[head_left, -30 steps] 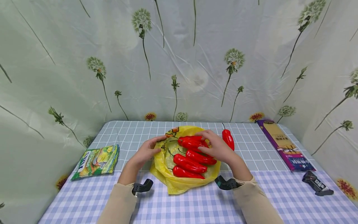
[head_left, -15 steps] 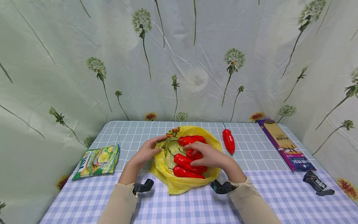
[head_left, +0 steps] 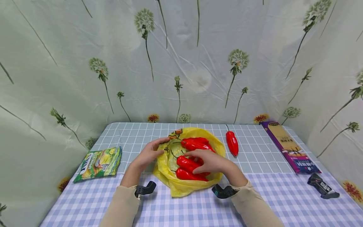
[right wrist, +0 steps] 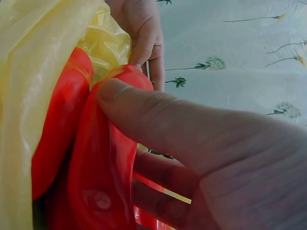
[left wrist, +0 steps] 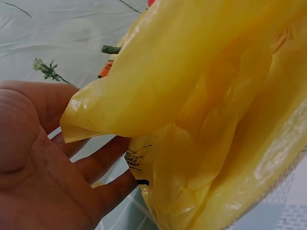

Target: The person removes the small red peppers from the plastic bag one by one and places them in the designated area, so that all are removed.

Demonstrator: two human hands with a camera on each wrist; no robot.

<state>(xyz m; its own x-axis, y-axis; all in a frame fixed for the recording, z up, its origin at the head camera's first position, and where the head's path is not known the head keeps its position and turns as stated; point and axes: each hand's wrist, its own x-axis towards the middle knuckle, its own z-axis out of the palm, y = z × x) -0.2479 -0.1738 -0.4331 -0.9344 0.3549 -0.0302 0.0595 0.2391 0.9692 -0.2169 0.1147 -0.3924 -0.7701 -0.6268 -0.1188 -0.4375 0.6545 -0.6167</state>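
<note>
Several glossy red peppers (head_left: 195, 144) with thin green stems lie in a yellow plastic bag (head_left: 181, 188) with its mouth spread wide. My left hand (head_left: 148, 154) is at the bag's left side. In the left wrist view its fingers (left wrist: 103, 163) stretch out against the outside of the yellow plastic. Over the bag, my right hand (head_left: 211, 161) grips a red pepper (right wrist: 103, 167). The right wrist view has the thumb lying on that pepper and the other fingers on its far side, partly hidden. Another pepper (right wrist: 62, 124) lies beside it against the plastic.
One more red pepper (head_left: 232, 143) lies on the table right of the bag. A green snack packet (head_left: 99, 164) is at the left. At the right are a long purple-and-gold packet (head_left: 289, 146) and a small black wrapper (head_left: 322, 186). A flowered curtain (head_left: 181, 63) hangs behind.
My right hand has come left and down from the bag's upper right to the middle peppers, and its thumb and fingers have closed around one. The left hand has stayed in place.
</note>
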